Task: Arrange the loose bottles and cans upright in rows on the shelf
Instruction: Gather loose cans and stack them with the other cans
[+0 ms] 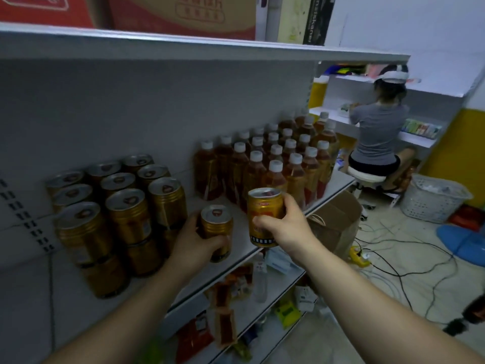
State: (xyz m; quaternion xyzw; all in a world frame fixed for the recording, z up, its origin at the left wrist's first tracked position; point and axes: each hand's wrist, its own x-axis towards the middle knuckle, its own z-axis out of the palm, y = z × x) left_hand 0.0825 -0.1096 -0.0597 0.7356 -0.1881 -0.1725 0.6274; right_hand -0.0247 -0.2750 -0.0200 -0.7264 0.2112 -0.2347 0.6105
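Fingers [223, 241] of the left hand [195, 248] are wrapped round a gold can [216, 227] low in the centre of the frame. The right hand [284, 224] clasps a second gold can [263, 216] just to its right, thumb across the label. Both cans are upright, long axis near vertical, the second tipped a little.

Behind them the white shelf [236, 249] runs from the lower left to the right middle of the frame. Its right half is filled with capped tea bottles [275, 158] standing in rows. Its left half holds the stacked cans [118, 206], two high and in tidy rows. Between the two blocks lies a bare strip, the only free room I can see.

The first can is at the front of that strip, just beside the stack; whether its base is down on the board I cannot tell. The second hangs clear over the shelf's front lip, near the front bottles. I'd judge the right hand the one to move next, inward and down into the strip, minding the lip and the bottles to its right.
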